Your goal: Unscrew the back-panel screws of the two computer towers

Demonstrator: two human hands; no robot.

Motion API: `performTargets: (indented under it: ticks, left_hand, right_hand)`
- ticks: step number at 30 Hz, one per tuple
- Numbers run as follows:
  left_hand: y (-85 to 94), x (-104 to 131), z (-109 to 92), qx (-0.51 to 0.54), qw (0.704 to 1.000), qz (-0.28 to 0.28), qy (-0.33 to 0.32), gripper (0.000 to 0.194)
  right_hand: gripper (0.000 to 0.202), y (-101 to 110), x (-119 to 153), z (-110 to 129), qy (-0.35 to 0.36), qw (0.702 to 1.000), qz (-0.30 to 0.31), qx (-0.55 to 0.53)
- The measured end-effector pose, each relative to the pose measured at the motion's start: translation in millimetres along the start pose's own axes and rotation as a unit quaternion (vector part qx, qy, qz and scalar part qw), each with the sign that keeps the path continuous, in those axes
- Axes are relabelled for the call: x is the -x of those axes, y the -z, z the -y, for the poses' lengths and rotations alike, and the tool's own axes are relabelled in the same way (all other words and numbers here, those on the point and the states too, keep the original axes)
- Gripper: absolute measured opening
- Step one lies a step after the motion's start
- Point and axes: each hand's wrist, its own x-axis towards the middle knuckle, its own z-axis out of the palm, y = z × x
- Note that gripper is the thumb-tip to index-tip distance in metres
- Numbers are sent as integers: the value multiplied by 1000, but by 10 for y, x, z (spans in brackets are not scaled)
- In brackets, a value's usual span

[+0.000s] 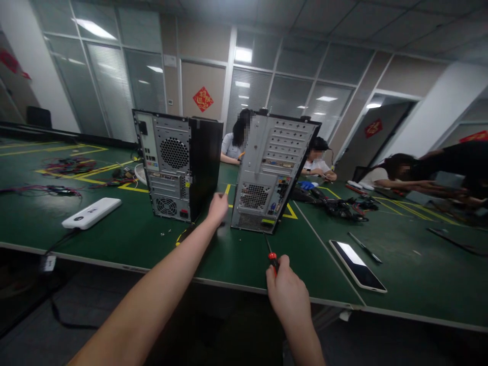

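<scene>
At the table's (221, 264) near edge, the right hand's (290, 288) fingers are clamped on a red-handled screwdriver (272, 257), its shaft reaching toward the lower edge of the right computer case (261, 170). A phone (357, 265) lies to the right, a white power bank (91, 213) to the left. Slightly farther, the left hand (218, 208) is between that upright case and the left computer case (171, 175), fingers curled; whether they grip anything, I cannot tell. Beyond sit other people (231, 145).
</scene>
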Motion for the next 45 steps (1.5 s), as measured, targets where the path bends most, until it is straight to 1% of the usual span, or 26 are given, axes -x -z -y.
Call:
performTargets:
  ticks: [1,2,3,4,5,7,8,10,11,15,17,19,21,23,25,26,28,30,32,34,37,39,41,43,45]
  left_hand:
    - [91,88,-33,-27,998,-49,11,28]
    - [185,197,-63,-51,995,-82,0,24]
    - [274,320,-87,-71,993,-94,-25,21]
    - [355,450,-105,-92,991,-73,-56,17]
    - [422,576,-114,-115,990,-26,-84,12]
    - [503,787,-108,-159,974,110,-118,9]
    - [516,861,-93,-176,962,162,-130,8]
    - [491,942,-51,-204,941,226,-147,11]
    - [460,956,-28,-213,933,246,-154,14]
    - [302,955,19,-250,911,282,-165,21]
    - [244,959,6,-260,907,289,-162,20]
    - [215,966,-22,-262,906,282,-173,13]
    - [211,972,-48,-266,905,279,-180,10]
    - [230,979,-57,-258,913,269,-167,12]
    - [268,993,-41,-217,935,245,-134,9]
    - [294,1007,-25,-180,949,232,-110,6]
    - [361,1048,16,-80,970,225,-52,4]
    - [443,1107,49,28,974,224,-27,13]
    - [530,1178,64,116,970,215,-1,22]
    - [607,1252,61,189,962,192,38,28]
    - [680,1354,49,277,941,166,101,35]
    - [704,1406,48,316,925,164,130,40]
    - [714,1442,49,343,912,169,146,43]
    - [717,1463,45,357,906,169,155,43]
    - [715,1477,31,357,905,168,157,40]
  right_hand:
    - [5,-2,-1,-1,-1,1000,-1,-1]
    - [5,-4,-2,-2,-2,1000,-1,-2]
    - [6,-5,-2,-2,-3,1000,-1,-3]
    - [6,-6,-2,-1,-4,1000,0,-5]
    - [6,-6,-1,0,-4,1000,1,-6]
    - [7,-2,1,4,-6,1000,4,-9]
    - [7,1,3,8,-7,1000,5,-10]
    - [8,10,4,16,-11,1000,9,-10]
    - [8,15,4,18,-13,1000,10,-10]
    - [10,41,7,-7,-7,1000,18,-17]
    - [10,57,18,-54,2,999,24,-25]
    - [8,74,42,-123,13,999,28,-36]
    - [8,97,82,-200,18,997,7,-80]
    - [10,129,139,-271,18,990,-8,-140]
    - [15,170,206,-321,30,976,-31,-214]
    - [19,192,240,-336,36,968,-38,-246]
    - [23,234,299,-346,45,957,-36,-285]
    - [24,274,343,-332,62,950,-25,-305]
    - [24,308,374,-306,88,944,-11,-317]
    - [24,332,401,-280,113,938,5,-327]
    - [25,340,446,-258,145,929,6,-339]
    - [25,333,478,-253,152,928,-5,-341]
    - [25,326,507,-245,153,927,-7,-341]
    - [24,325,531,-230,148,927,-7,-345]
    - [23,325,546,-215,145,925,-13,-351]
